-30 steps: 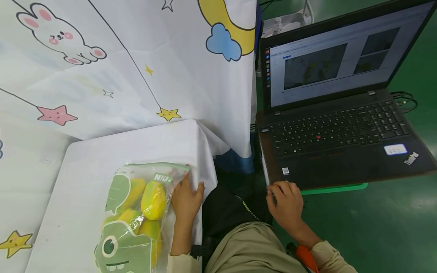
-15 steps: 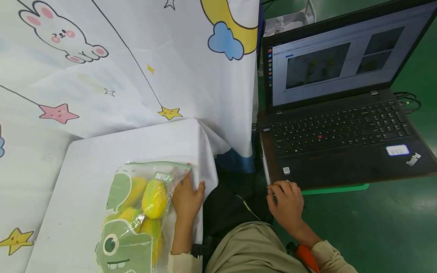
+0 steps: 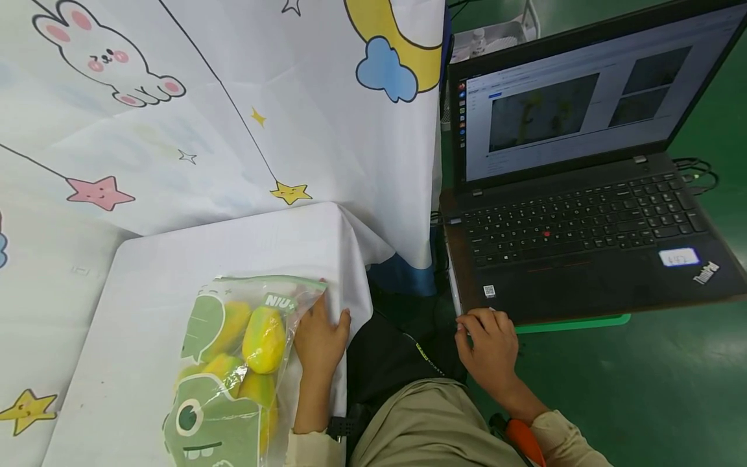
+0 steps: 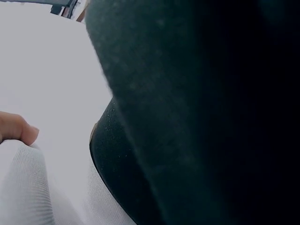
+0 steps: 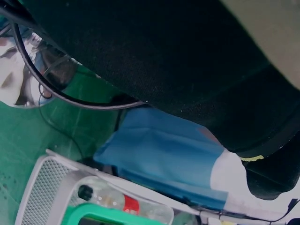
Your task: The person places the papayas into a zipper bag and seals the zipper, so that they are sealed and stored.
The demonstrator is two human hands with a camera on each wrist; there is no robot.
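A clear zip bag [image 3: 274, 285] with a green cartoon print lies on the white-covered table, holding several yellow-green fruits [image 3: 264, 340] that look like mangoes. My left hand [image 3: 320, 340] rests at the bag's right edge, its fingers extended and partly covered by the clear plastic. In the left wrist view its thumb [image 4: 19, 129] lies against the white cloth. My right hand [image 3: 489, 350] rests at the front edge of the open laptop [image 3: 583, 272], fingers loosely bent. The right wrist view does not show that hand.
White cloth [image 3: 233, 143] with cartoon prints hangs behind the table [image 3: 134, 337]. Dark trousers [image 3: 403, 357] show between the two hands. A grey crate [image 5: 44, 183] containing a plastic bottle [image 5: 112, 199] stands on the green floor [image 5: 28, 136]. A cable [image 5: 70, 98] loops above the floor.
The head view has shifted very slightly. Both hands, the bag and the laptop have kept their places.
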